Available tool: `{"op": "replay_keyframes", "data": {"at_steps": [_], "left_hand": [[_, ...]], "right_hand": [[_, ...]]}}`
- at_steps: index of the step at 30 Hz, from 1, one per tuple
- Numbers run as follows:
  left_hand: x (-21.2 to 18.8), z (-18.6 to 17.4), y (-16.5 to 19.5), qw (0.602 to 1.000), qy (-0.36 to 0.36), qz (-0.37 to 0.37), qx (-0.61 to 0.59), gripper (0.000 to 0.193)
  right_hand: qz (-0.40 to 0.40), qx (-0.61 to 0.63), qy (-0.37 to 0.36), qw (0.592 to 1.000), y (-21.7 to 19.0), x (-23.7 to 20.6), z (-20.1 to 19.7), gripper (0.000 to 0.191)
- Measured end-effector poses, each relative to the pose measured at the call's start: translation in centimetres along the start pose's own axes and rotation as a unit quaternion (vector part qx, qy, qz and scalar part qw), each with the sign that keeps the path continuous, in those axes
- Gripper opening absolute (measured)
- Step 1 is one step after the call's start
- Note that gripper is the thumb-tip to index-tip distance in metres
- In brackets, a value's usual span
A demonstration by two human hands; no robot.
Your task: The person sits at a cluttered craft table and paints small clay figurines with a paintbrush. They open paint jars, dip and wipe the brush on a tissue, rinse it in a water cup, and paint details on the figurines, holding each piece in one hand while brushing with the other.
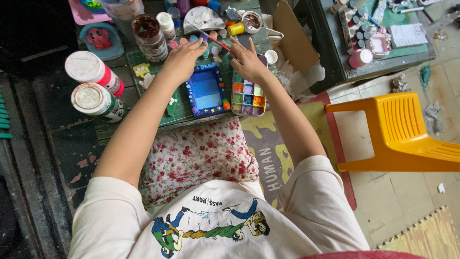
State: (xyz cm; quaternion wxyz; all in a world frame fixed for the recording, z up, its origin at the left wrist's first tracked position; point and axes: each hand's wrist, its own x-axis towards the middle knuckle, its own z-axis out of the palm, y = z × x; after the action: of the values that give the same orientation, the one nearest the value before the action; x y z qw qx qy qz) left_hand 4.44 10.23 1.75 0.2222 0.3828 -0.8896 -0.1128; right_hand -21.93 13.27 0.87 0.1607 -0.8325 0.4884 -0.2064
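Both hands reach over the blue painted frame (pixel 207 91) on the green cutting mat (pixel 179 111), the left hand (pixel 184 56) loosely curled with fingertips on small paint pots, the right hand (pixel 245 57) pinching a thin red-handled brush (pixel 211 38) just above the paint palette (pixel 248 98).

Two round paint tubs (pixel 96 86) with white lids and red and green labels lie left of the blue frame (pixel 207 91); a brown jar (pixel 149 36) stands behind it; a yellow-lettered mat (pixel 273 153) lies right.
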Motion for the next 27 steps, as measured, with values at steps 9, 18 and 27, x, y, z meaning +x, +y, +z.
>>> {"op": "replay_keyframes", "data": {"at_steps": [9, 18, 27], "left_hand": [[-16.4, -10.9, 6.9, 0.89, 0.185, -0.205, -0.364, 0.032], [-25.8, -5.0, 5.6, 0.837, 0.293, -0.314, -0.339, 0.026], [-22.4, -2.8, 4.4, 0.929, 0.24, -0.258, -0.116, 0.066]], "right_hand": [[0.022, 0.2, 0.091, 0.975, -14.8, -3.8, -1.0, 0.059], [-0.042, 0.064, 0.159, 0.984, -22.4, -2.0, 9.8, 0.079], [0.116, 0.223, 0.131, 0.959, -22.8, -3.7, 9.1, 0.038]]}}
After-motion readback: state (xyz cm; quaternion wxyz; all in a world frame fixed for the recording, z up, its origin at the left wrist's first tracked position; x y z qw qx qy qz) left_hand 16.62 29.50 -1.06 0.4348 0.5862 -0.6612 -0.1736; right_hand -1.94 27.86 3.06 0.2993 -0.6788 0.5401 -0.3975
